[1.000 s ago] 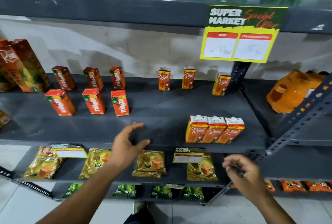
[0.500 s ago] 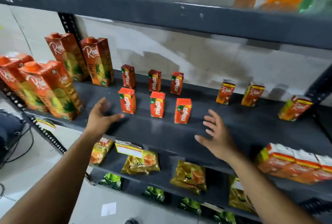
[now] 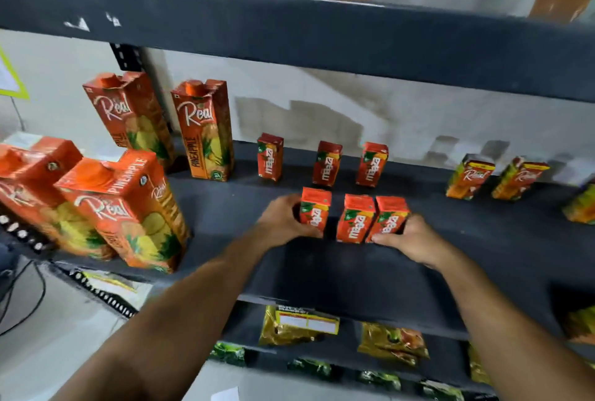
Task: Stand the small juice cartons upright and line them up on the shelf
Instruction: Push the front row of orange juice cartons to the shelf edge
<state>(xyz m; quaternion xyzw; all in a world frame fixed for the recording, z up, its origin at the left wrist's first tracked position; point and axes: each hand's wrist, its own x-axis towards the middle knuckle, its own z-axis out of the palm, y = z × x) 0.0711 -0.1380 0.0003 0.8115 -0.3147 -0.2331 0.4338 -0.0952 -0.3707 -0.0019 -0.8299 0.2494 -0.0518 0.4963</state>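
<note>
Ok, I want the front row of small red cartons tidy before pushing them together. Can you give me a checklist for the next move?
1. Left hand on the left front carton: ok.
2. Right hand on the right front carton: ok.
3. All three front cartons upright: ok, including the middle front carton.
4. Front row closed up: not ok, a gap remains beside the left one.
5. Back row of three cartons clear of the hands: ok.
6. Front faces flush: cannot tell, picture blurred.
</note>
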